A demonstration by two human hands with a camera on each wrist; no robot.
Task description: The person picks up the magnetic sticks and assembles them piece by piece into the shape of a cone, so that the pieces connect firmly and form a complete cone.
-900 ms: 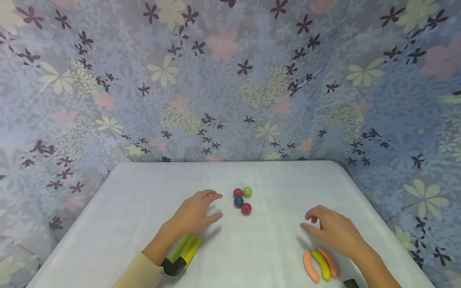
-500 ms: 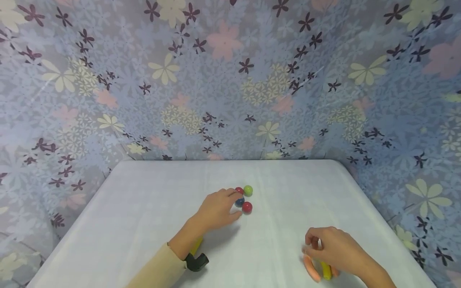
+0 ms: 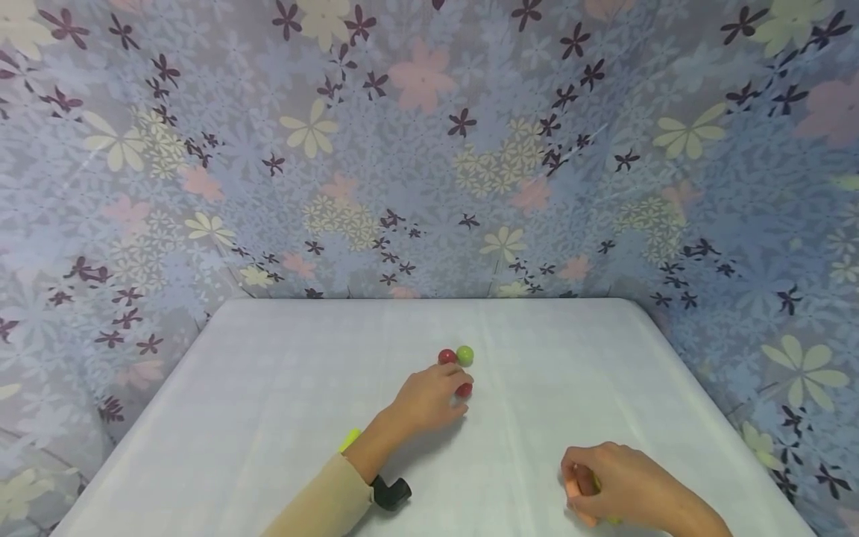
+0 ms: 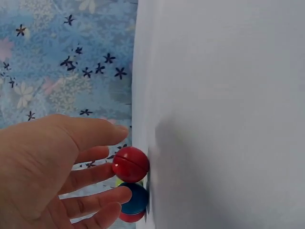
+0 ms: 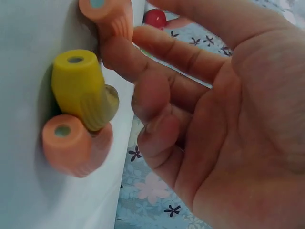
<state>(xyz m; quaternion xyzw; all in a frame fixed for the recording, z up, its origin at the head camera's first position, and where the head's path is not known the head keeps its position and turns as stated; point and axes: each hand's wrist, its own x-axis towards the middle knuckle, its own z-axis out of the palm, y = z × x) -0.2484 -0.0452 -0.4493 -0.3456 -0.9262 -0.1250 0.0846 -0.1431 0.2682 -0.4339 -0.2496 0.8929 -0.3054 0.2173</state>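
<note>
My left hand [image 3: 429, 399] reaches over a small cluster of balls, fingers spread loosely. In the left wrist view a red ball [image 4: 130, 164] lies just past the thumb and fingertips, with a blue ball [image 4: 135, 198] beside the lower fingers. A second red ball [image 3: 447, 356] and a green ball [image 3: 465, 355] show behind the hand. On the right, my right hand [image 3: 624, 481] pinches a curved orange rod [image 3: 573, 488] between thumb and fingers, its other fingers curled. Beside it stay a curved yellow rod [image 5: 78, 88] and another orange rod [image 5: 66, 145], grey discs in their ends.
A curved black rod [image 3: 391, 494] lies beside the left sleeve [image 3: 335, 496], and a yellow-green rod [image 3: 352, 437] is partly hidden under the forearm. White cloth covers the table [image 3: 302, 343], and a floral curtain [image 3: 429, 149] hangs behind it.
My left hand has moved right and slightly down to the balls, now covering the blue one in the head view. My right hand has come down onto the orange rod and closed its fingers.
</note>
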